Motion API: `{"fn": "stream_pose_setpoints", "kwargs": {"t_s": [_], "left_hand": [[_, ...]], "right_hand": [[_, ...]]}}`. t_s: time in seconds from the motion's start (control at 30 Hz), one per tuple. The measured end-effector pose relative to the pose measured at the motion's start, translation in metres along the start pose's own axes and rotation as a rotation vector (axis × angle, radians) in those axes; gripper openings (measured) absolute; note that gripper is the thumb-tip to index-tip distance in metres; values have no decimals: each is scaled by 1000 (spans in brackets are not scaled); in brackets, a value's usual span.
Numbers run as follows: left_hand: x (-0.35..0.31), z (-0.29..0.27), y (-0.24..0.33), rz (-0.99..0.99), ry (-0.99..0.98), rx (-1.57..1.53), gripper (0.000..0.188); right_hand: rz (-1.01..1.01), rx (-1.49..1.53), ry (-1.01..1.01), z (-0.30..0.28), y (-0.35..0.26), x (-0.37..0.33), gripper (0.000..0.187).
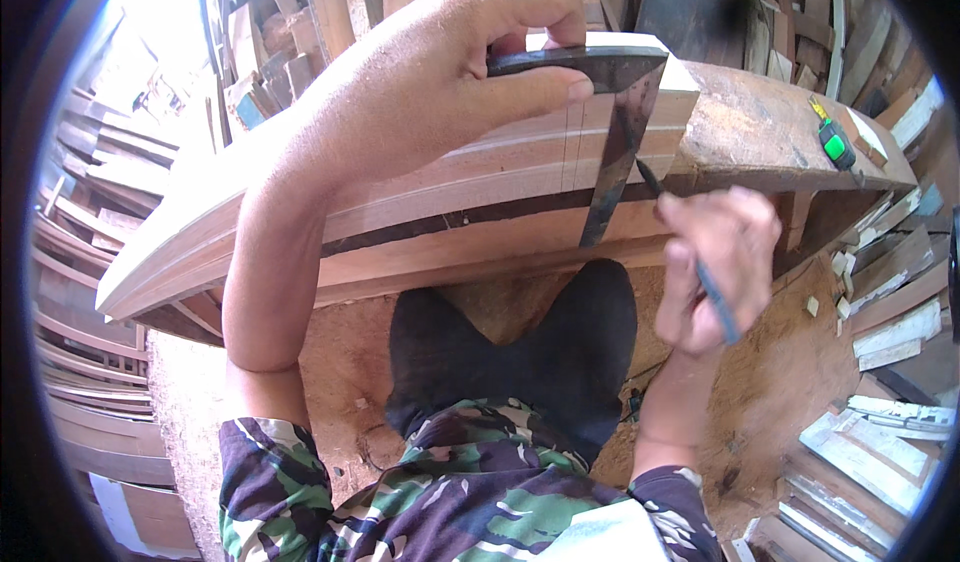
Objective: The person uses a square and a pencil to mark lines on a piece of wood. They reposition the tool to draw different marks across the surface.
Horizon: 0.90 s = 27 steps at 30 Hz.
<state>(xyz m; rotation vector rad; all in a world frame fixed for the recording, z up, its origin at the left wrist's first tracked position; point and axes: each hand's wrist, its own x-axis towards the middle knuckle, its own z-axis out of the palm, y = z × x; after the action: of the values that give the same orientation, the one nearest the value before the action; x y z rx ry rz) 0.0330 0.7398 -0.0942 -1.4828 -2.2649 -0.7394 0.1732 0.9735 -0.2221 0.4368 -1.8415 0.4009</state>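
My left hand [480,72] grips the dark stock of a try square [615,157], thumb in front and fingers bent over the top. The stock lies along the upper edge of a stack of pale wooden boards [450,167], and the blade hangs down across their edges. Thin pencil lines show on the wood left of the blade. In my right hand [720,252] is a pencil [715,297], its dark tip close to the blade's right edge. Whether the tip touches the wood I cannot tell. This hand is slightly blurred.
The boards rest on a long wooden workbench [745,112]. A green and black tape measure [835,145] lies at its right end. Wood offcuts [880,447] are heaped at the right, and long strips [100,382] are stacked at the left. Sawdust [760,402] covers the floor.
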Motion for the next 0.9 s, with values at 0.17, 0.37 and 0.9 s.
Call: {"fn": "stream_pose_setpoints", "kwargs": {"t_s": [0.17,0.37,0.9], "left_hand": [[2,-2,7,-109,-61,59,34],[3,3,4,-62,-15,56,34],[32,-9,52,-442,-191,58,28]], "right_hand": [[-112,120,95,4,20,59,17],[-140,57,137,-11,26,59,24],[68,194,339,7,26,1,24]]}}
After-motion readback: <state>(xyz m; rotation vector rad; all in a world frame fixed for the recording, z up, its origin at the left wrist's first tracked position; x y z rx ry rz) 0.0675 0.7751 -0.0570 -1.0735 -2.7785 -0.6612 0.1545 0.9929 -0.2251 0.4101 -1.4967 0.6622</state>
